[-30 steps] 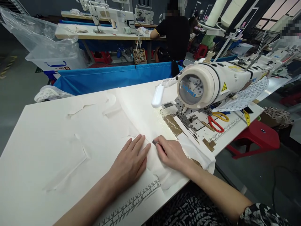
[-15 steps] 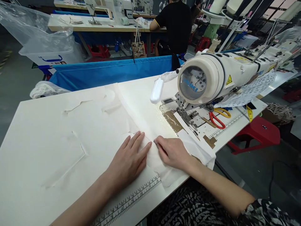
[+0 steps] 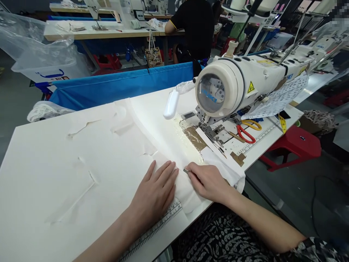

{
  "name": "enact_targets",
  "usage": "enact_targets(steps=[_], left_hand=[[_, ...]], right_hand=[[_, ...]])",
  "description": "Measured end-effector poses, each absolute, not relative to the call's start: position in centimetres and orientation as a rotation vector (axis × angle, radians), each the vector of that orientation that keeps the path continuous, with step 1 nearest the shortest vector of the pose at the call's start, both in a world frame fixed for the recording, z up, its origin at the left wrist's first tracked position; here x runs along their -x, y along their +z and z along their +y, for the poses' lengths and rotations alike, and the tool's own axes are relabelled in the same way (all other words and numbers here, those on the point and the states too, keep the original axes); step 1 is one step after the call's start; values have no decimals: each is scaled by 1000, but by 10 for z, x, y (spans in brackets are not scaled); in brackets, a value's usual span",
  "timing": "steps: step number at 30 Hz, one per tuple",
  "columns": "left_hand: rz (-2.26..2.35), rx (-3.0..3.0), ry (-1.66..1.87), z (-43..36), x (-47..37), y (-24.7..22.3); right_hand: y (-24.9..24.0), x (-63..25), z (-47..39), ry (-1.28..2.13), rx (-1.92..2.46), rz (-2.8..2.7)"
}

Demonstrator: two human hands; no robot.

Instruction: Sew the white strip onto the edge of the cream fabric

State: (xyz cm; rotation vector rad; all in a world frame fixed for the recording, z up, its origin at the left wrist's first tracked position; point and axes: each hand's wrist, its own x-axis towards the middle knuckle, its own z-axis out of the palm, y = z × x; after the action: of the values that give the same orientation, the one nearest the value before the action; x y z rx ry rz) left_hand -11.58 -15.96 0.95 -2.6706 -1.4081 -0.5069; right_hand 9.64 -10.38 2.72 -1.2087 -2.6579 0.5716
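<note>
White fabric (image 3: 166,145) lies over the white table, running toward the sewing machine. My left hand (image 3: 155,191) rests flat on it with fingers stretched out, its edge next to the printed ruler scale (image 3: 174,210). Just to the right, my right hand (image 3: 209,181) pinches a small grey flat piece (image 3: 185,170) between thumb and fingers. Only the tip of that piece shows; it looks like metal, but its kind is hidden. The tip points at the fabric, a short way from my left fingertips.
A white sewing machine (image 3: 234,82) stands at the right. Near its needle area lie scissors with red handles (image 3: 246,134) and a yellow-handled tool (image 3: 252,125). A white rounded object (image 3: 171,104) lies left of the machine. A blue cloth trough (image 3: 122,84) borders the far edge; a person (image 3: 195,31) sits beyond.
The camera view has shifted slightly. Both hands have moved rightward over the table, and the left now covers more of the ruler scale. The right hand still pinches the grey piece.
</note>
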Motion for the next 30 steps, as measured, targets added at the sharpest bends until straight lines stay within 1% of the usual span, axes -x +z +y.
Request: enact_targets(steps=[5,15,26,30], left_hand=[[-1370,2681,-465,-160,115,5],[-1318,2708,-428,-160,117,5],[-1367,2707,-374,-162,118,8],[-1469,2590,-337,-160,121,14]], right_hand=[[25,-95,-104,602,1213,-2597],[27,-89,-102,586,1212,-2721],[41,-133,-112,578,1180,-2862],[36,-120,-107,533,1200,-2830]])
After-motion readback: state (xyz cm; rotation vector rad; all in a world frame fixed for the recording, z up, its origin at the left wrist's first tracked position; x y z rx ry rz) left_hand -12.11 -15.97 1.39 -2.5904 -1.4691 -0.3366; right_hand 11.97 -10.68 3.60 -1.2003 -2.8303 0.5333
